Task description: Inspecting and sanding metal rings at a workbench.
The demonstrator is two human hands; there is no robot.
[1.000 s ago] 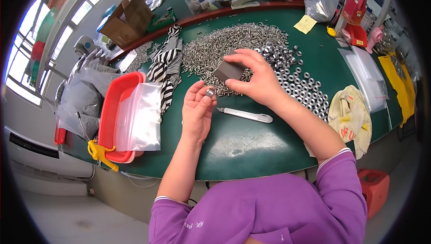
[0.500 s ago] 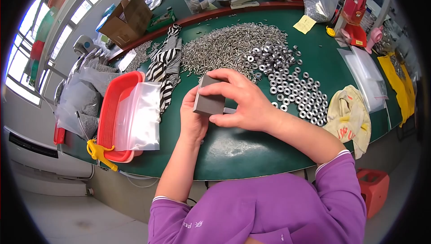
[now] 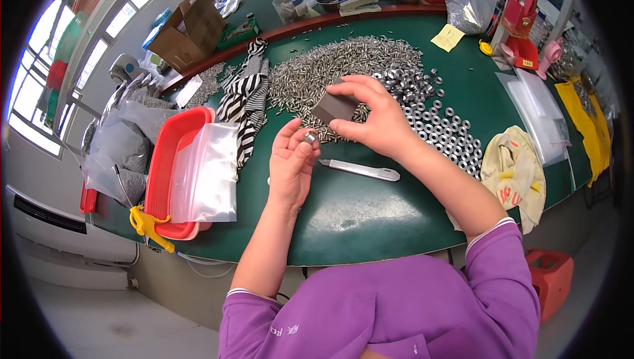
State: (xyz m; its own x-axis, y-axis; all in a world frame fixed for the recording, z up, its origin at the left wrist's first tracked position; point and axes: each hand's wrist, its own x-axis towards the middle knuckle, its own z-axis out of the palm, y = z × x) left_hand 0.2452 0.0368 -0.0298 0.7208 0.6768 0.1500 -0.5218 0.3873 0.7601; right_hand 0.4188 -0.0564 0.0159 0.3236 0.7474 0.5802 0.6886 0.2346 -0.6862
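LH (image 3: 289, 171) pinches 1 ring (image 3: 310, 137) betw. thumb & fingertips; RH (image 3: 388, 120) grips block (image 3: 335, 107), held over near edge of pins (image 3: 343, 60). Risk (prob.): small ring slips if LH pinch loosens, maybe rolls into pins; block, if dropped, could scatter them. Cutter (image 3: 362, 170) near LH, pointed end toward it: poss. nick if LH dips. Qty: 2 hands, 1 held ring, 1 block, 1 cutter; loose rings (image 3: 429, 116) & pins overlap, can't count.

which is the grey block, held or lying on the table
Held: the right hand grips the grey block by opposite edges, apart from the metal ring in the left hand.
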